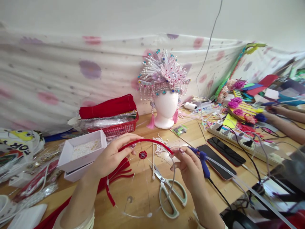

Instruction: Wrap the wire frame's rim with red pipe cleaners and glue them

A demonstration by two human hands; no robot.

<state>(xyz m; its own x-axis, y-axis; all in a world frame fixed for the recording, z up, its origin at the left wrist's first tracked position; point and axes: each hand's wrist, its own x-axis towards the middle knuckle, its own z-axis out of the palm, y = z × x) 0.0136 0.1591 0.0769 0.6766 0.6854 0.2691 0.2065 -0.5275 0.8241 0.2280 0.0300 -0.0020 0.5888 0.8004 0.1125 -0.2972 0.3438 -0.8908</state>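
Observation:
A wire hoop (133,216) is held up over the table, partly covered by a red velvet strip (150,140). My left hand (114,156) grips the covered upper left of the hoop, its fingers curled round the strip. Pinched between the thumb and finger of my right hand (188,162) is the strip's right end, against the wire. Thin lines run across the hoop to a small red disc (142,155) at its middle. Scissors (162,179) lie beneath, beside a white stick (153,160). More red strips (121,172) lie under my left wrist.
A blue glue gun (204,165) and two phones (215,160) lie right of my hand. A white box (82,149) of beads and a red basket (124,126) stand left. Behind is a foam head (166,106) with a beaded headdress (166,73). Another person's arms (286,124) reach in at right.

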